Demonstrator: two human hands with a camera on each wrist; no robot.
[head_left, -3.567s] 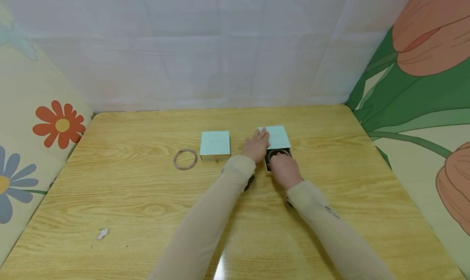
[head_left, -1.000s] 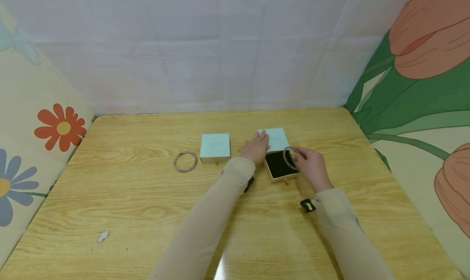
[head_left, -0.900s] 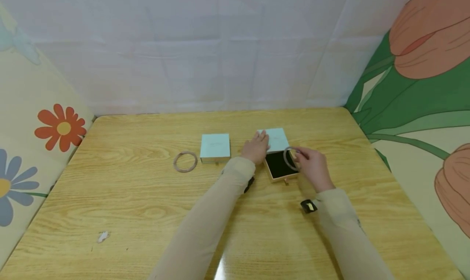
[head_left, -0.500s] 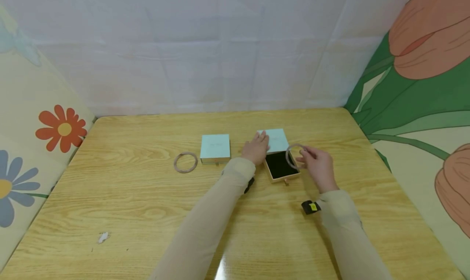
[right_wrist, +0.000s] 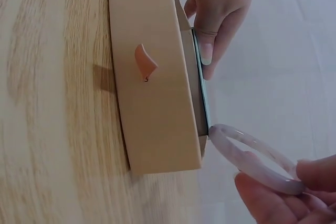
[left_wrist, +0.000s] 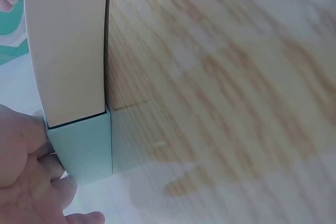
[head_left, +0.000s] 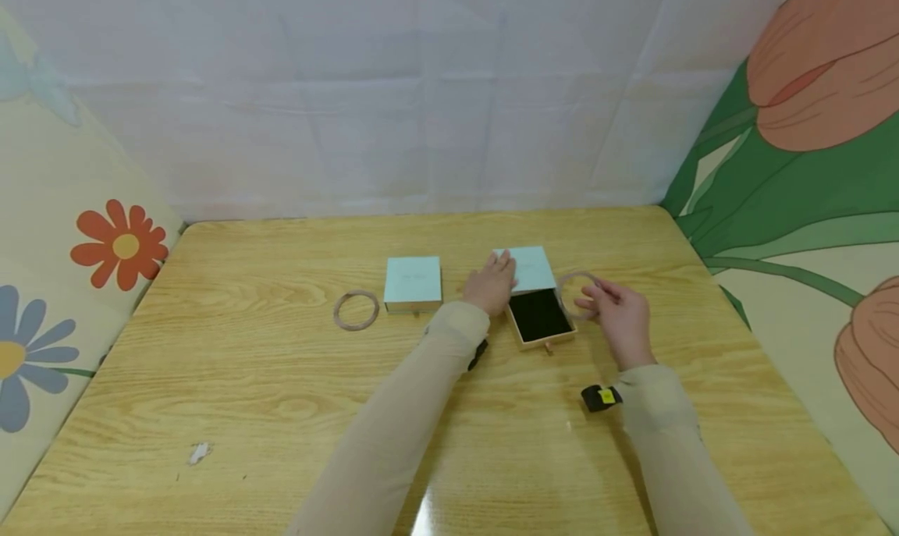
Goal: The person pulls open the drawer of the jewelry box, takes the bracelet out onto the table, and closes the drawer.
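Observation:
My left hand (head_left: 489, 285) lies flat on the pale teal sleeve (head_left: 535, 269) of the right-hand jewellery box, fingers stretched over its top. Its tan drawer (head_left: 548, 342), lined in black, is pulled out towards me, and nothing lies in it. In the right wrist view, a small pull tab (right_wrist: 145, 63) hangs on the drawer front. My right hand (head_left: 621, 317) pinches a translucent, pale lilac bangle (right_wrist: 252, 171) between thumb and fingers, holding it up just right of the drawer. In the left wrist view, the fingers (left_wrist: 50, 169) of my left hand touch the sleeve's edge.
Left of my left hand stands a second teal box (head_left: 413, 278), its drawer pushed in. Beside that, another bangle (head_left: 335, 310) lies on the wooden table (head_left: 281, 411). A white sheet (head_left: 351, 130) hangs behind the table, with flower-painted panels on both sides.
My right hand was reaching into the drawer, then lifted the bangle out. Since then it has drifted right with it, off the drawer. My left hand has stayed on the box.

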